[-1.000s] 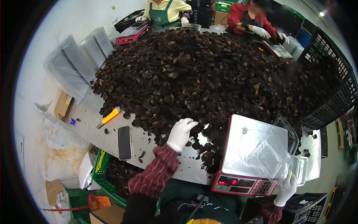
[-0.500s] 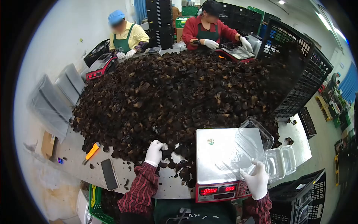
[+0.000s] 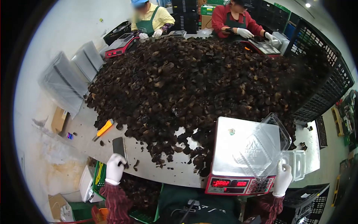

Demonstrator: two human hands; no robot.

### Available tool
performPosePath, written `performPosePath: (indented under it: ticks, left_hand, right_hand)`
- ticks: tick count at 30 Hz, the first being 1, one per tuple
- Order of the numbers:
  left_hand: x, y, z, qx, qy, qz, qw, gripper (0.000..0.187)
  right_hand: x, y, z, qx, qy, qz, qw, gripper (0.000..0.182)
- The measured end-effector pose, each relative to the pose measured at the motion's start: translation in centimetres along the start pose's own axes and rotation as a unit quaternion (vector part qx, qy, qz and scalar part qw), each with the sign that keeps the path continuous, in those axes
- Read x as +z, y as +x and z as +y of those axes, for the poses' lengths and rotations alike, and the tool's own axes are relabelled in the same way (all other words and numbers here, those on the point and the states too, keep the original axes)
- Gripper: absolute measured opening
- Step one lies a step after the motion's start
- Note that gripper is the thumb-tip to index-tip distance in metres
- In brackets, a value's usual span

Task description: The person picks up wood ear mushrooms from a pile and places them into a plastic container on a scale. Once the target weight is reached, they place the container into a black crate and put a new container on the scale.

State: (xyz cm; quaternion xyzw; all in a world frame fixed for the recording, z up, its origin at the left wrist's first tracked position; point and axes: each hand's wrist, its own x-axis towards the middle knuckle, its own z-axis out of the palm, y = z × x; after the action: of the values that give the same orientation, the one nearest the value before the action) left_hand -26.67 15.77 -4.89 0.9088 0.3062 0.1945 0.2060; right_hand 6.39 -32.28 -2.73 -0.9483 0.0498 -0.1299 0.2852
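My left hand (image 3: pixel 115 170), in a white glove, is by the lower end of a dark phone (image 3: pixel 118 146) on the metal table. Its fingers are pinched on a small dark piece of wood ear mushroom (image 3: pixel 120 163). My right hand (image 3: pixel 282 180), also gloved, grips the near right edge of a clear plastic box (image 3: pixel 257 153). That box, its lid (image 3: pixel 279 128) hinged open, lies over the steel plate of a red scale (image 3: pixel 238 186). The display reads -0.002 and 0.00. A large heap of dark wood ear mushrooms (image 3: pixel 197 82) covers the table behind.
More clear boxes (image 3: pixel 298 164) sit right of the scale. A yellow cutter (image 3: pixel 104 128) lies left; wrapped stacks of plastic trays (image 3: pixel 63 82) stand beyond it. A black crate (image 3: pixel 324 74) leans at the right. Below the edge is a green crate (image 3: pixel 158 199). Two people work across the table.
My left hand has moved from the heap's front edge to the left and nearer me, beside the phone. My right hand stays at the clear box. The camera view has shifted.
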Motion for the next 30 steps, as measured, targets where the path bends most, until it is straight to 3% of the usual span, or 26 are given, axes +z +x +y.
performPosePath:
  ticks: [2,3,4,6,7,10,11,12,14,16,18,20,24,30]
  left_hand:
    - [-1.4,-3.3,-3.8,-0.084,0.102,-0.113,0.985,0.02]
    - [-2.0,-3.9,-2.8,-0.145,0.183,-0.172,0.957,0.027]
    - [-1.4,-3.7,-2.4,-0.146,0.183,-0.171,0.957,0.027]
    - [0.5,-2.5,-1.6,-0.058,0.17,-0.074,0.981,0.036]
    - [1.7,-0.9,-0.2,-0.025,0.119,-0.073,0.99,0.038]
    - [6.0,6.0,6.3,0.085,-0.006,-0.086,0.993,0.044]
    - [7.9,8.5,8.1,0.141,-0.023,-0.09,0.986,0.045]
    - [10.1,11.0,9.5,0.197,-0.039,-0.094,0.975,0.047]
    - [14.8,15.9,11.6,0.244,-0.051,-0.073,0.966,0.052]
    - [17.7,20.2,14.2,0.214,0.023,-0.014,0.977,0.058]
    - [19.8,22.6,15.8,0.124,0.081,0.0,0.989,0.065]
    - [22.1,22.4,15.4,0.106,0.092,-0.097,0.985,0.068]
    - [20.7,17.8,15.2,0.245,0.087,-0.118,0.958,0.059]
    - [16.1,10.4,13.8,0.296,0.108,-0.136,0.939,0.054]
  right_hand:
    - [0.6,0.2,0.7,-0.021,0.019,-0.014,0.999,0.036]
    - [1.1,0.4,1.2,-0.04,0.037,-0.022,0.998,0.036]
    - [1.9,0.5,1.9,-0.041,0.039,-0.022,0.998,0.036]
    - [3.3,0.8,3.2,-0.103,0.052,-0.016,0.993,0.035]
    - [0.7,-0.2,-2.8,0.07,0.109,-0.115,0.985,0.032]
    - [0.7,-0.3,-3.3,0.074,0.143,-0.136,0.978,0.028]
    - [3.0,0.1,1.0,-0.13,0.064,-0.062,0.987,0.027]
    - [2.1,-0.1,-1.3,-0.026,0.068,-0.078,0.994,0.027]
    - [1.8,-0.6,-2.3,-0.072,0.062,-0.069,0.993,0.027]
    - [3.1,-0.6,-1.4,-0.02,0.11,-0.089,0.99,0.024]
    - [2.3,-1.0,-2.6,0.012,0.135,-0.116,0.984,0.022]
    - [2.1,-0.8,-3.2,0.052,0.196,-0.143,0.969,0.02]
    - [3.2,-0.5,-2.3,0.025,0.195,-0.141,0.97,0.021]
    - [3.0,0.1,-3.4,0.021,0.231,-0.155,0.96,0.021]
